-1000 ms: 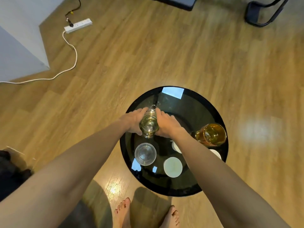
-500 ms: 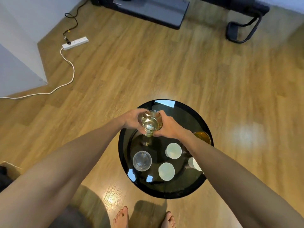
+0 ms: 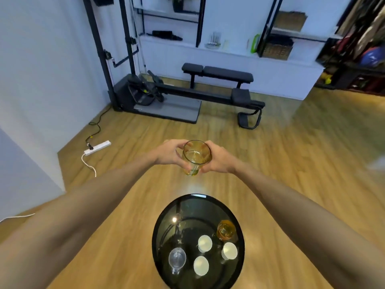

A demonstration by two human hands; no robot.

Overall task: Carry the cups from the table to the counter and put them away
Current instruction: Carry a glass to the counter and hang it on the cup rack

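Note:
A yellow-green glass cup is held up in front of me, well above the floor and beyond the table. My left hand grips its left side and my right hand grips its right side. Below, the round black glass table carries an amber glass cup, a clear glass cup and three white cups, all upright.
A black weight bench and a rowing machine stand ahead on the wooden floor. A white power strip with its cable lies left. A white counter with shelves runs along the far wall.
Both hands have lifted the yellow-green cup off the table and carried it up and forward. My view has tilted up from the table to the room.

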